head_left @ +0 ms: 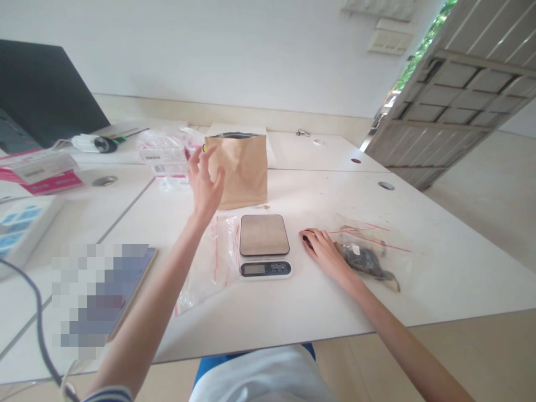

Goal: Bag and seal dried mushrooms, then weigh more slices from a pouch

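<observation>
Both hands empty — left hand [204, 181] beside paper bag [243, 170].

Bright, even daylight, strongest from the open doorway [402, 78] upper right, slightly overexposed there. Soft faint shadows on the white matte surface [318, 301]. Wide-angle tilt and edge stretching. Raised left hand [204, 181] slightly motion-blurred; pixelated patch lower left.

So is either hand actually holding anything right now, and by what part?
Nothing is held. The left hand is raised, open, before the brown paper bag; the right hand rests flat on the table beside filled zip bags.
</observation>
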